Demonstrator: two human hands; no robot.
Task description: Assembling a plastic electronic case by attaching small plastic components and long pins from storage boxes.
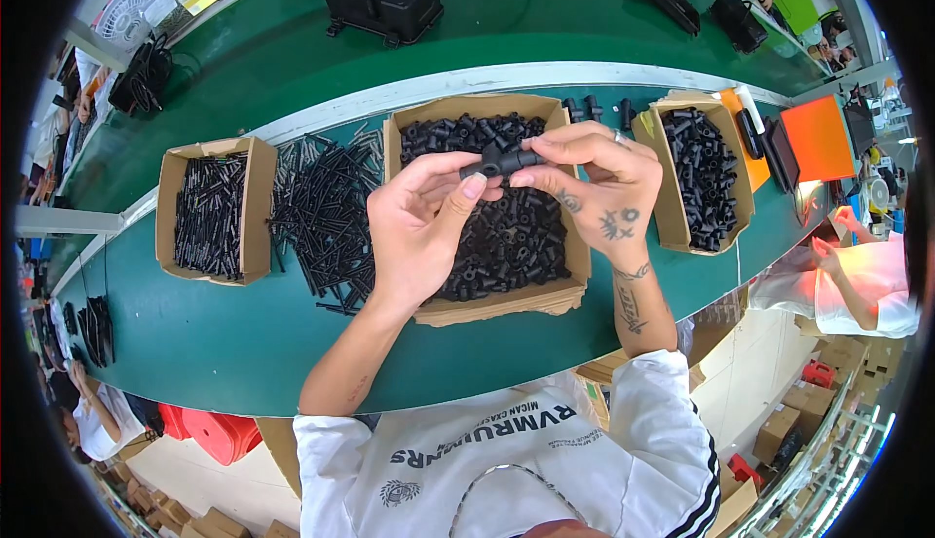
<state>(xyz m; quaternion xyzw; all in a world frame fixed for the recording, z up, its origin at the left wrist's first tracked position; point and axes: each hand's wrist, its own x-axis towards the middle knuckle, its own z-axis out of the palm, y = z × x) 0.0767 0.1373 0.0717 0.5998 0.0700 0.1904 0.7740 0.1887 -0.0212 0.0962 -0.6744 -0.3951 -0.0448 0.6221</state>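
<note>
- Head view: black fitting (503, 160), near 1 o'clock, over middle box (506, 306).
- Left hand (421, 219): fingers pinching its left end.
- Right hand (606, 180): fingertips gripping its right end.
- Rod box (258, 212): 9 o'clock.
- Right box (743, 192): 2 to 3 o'clock.

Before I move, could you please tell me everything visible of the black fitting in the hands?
The black fitting looks like dull plastic, with a chunky left part and a slimmer cylindrical section to the right. It is held roughly level, its left end in the left hand, its right end in the right hand, above the middle cardboard box; both ends are partly hidden.
</note>
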